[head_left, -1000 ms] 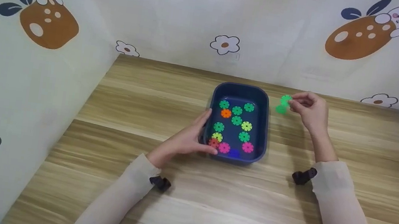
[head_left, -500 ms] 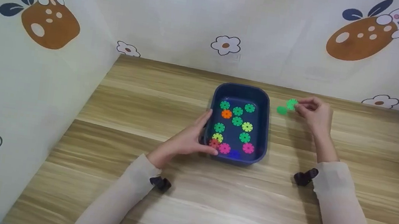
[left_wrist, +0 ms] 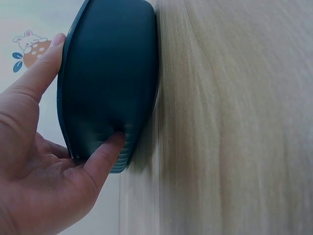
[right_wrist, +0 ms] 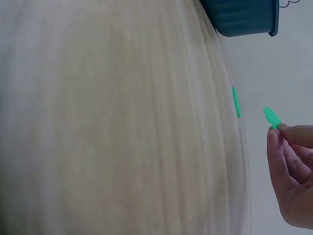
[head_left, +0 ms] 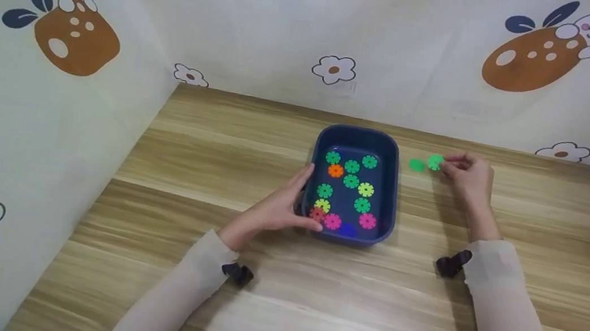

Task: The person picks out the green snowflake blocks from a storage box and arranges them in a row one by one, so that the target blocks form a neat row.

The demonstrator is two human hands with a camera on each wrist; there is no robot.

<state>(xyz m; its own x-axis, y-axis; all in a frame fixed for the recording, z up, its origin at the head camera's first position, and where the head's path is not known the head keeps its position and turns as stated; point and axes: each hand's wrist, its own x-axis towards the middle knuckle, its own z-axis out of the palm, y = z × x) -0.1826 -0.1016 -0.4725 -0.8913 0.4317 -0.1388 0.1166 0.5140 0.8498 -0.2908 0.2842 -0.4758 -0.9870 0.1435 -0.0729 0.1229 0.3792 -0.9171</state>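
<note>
In the head view, a dark blue plastic tub (head_left: pixel 394 201) stands on the table with several snowflake building discs inside. Green ones such as a green disc (head_left: pixel 352 166) lie among yellow, pink, red and blue ones and an orange disc (head_left: pixel 335 171). My left hand (head_left: pixel 277 206) grips the tub's near left corner, its thumb at the rim and a finger against the outer wall (left_wrist: pixel 105 73). Right of the tub, my right hand (head_left: pixel 471 180) pinches a green snowflake disc (head_left: pixel 434 161) between thumb and fingertips, above the table. Another green disc (head_left: pixel 416 165) lies flat on the wood beside it.
A wood-grain table (head_left: pixel 216 155) carries everything. Pale cloth walls (head_left: pixel 268 25) with rabbit and flower prints close off the back and the sides. A small black wrist camera (head_left: pixel 453 263) sits on each sleeve.
My right hand has moved right and a little toward me with the pinched disc, away from the green disc lying on the table. The left hand keeps its hold on the tub.
</note>
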